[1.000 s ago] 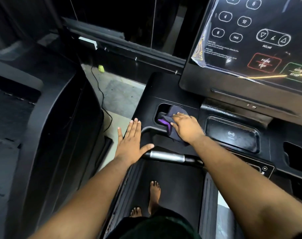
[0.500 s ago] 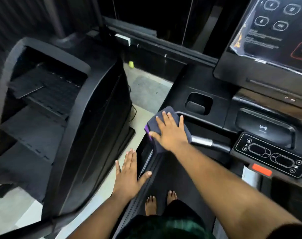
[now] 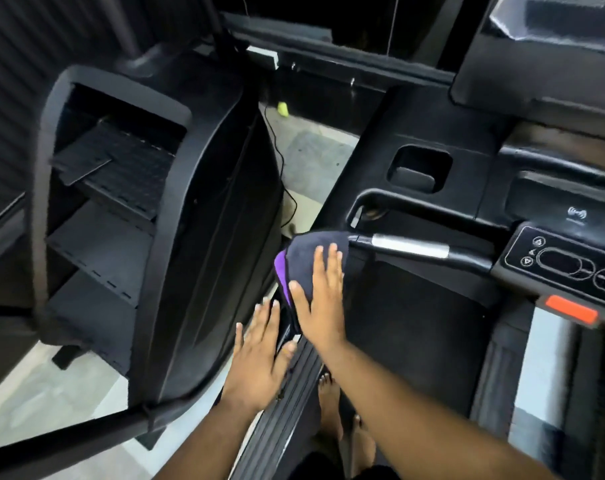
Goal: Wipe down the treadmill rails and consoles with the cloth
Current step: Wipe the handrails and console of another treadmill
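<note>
Right grip (image 3: 320, 299) flat, fingers straight, on dark cloth (image 3: 306, 252) over left rail (image 3: 287, 407); left grip (image 3: 258, 358) flat, released, beside it.

A pale tiled floor (image 3: 308, 150) carries a thin black cable (image 3: 283, 178) beside another black exercise machine (image 3: 162, 216).

Soft matt cloth (image 3: 311, 258) (dark, purple edge), brushed metal handlebar sensor (image 3: 410, 246), glossy black plastic console (image 3: 550, 268), ribbed side rail (image 3: 287, 410)
</note>
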The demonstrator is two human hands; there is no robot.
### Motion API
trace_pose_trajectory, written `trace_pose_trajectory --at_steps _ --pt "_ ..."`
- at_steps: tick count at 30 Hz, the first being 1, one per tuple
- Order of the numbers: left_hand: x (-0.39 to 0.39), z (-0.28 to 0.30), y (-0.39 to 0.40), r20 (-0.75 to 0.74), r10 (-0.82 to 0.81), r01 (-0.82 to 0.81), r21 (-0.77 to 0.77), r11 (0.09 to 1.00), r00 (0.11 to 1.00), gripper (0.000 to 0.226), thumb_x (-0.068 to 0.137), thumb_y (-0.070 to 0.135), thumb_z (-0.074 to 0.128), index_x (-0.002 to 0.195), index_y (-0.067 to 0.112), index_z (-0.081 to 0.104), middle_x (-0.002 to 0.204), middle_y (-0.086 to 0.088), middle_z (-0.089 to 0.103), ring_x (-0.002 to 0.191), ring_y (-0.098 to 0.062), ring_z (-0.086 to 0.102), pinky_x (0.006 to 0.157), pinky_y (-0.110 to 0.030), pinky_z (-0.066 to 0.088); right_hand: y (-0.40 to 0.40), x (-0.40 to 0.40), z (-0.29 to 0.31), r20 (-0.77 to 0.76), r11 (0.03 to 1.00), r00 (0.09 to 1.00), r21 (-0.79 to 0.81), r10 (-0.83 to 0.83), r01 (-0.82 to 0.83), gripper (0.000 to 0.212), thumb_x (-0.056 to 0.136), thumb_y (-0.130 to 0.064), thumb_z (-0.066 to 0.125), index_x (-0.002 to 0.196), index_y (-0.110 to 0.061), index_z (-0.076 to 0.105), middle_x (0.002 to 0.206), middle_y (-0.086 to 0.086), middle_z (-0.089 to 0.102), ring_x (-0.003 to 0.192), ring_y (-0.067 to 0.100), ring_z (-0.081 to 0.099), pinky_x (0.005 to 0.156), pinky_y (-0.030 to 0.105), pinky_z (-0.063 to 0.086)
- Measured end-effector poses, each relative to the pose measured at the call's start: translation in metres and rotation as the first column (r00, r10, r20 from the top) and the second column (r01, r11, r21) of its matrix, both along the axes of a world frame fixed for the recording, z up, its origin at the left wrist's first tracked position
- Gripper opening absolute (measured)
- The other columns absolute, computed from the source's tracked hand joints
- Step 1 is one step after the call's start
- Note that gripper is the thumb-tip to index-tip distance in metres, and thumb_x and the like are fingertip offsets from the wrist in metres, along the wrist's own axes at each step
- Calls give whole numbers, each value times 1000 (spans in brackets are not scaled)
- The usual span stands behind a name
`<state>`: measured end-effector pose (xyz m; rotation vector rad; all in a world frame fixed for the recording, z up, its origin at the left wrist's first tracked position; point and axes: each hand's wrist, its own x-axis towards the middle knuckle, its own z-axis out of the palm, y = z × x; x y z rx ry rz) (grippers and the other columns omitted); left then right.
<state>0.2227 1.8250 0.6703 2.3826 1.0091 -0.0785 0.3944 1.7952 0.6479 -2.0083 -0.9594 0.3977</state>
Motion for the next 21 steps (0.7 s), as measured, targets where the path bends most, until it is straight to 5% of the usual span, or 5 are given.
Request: trace_pose_trajectory --at_steps 3,8,13,19,21 --pt "-1 1 1 45 14 -12 -44 999 999 78 96 74 -4 161 31 -2 170 18 -9 155 1 -15 129 -44 -6 -12 -41 -9 -453 975 884 118 -115 187 75 106 -43 45 162 -29 -3 172 -12 -10 157 1 -9 129 29 1" --pt "0 1 1 24 2 -1 -29 1000 1000 62 104 60 8 161 36 1 169 23 -8 156 1 -12 129 -44 -4 11 -19 -15 -648 925 744 165 -160 343 82 97 -62 44 164 -31 9 171 -12 15 155 -1 15 130 34 13" --pt "0 0 1 21 1 -1 -29 1000 1000 62 104 60 10 161 39 1 169 25 -10 155 2 -13 130 -46 -2 20 -2 -39 -936 823 321 66 -144 564 80 79 -75 54 151 -43 42 152 -12 52 141 11 47 124 46 31" --pt "-2 -2 2 84 8 -1 -83 997 996 69 100 68 6 162 37 -1 170 22 -6 154 5 -12 130 -47 -1 -14 -68 -33 -733 886 673 244 -98 395 63 92 -66 47 149 -38 42 151 -5 50 141 11 47 123 46 33" --pt "-3 -3 2 105 7 3 -94 996 994 67 100 69 6 160 41 -4 170 23 -7 154 6 -12 130 -48 -2 15 -23 -26 -743 858 638 179 -203 481 76 91 -66 47 158 -32 33 157 -2 45 145 16 43 123 48 32"
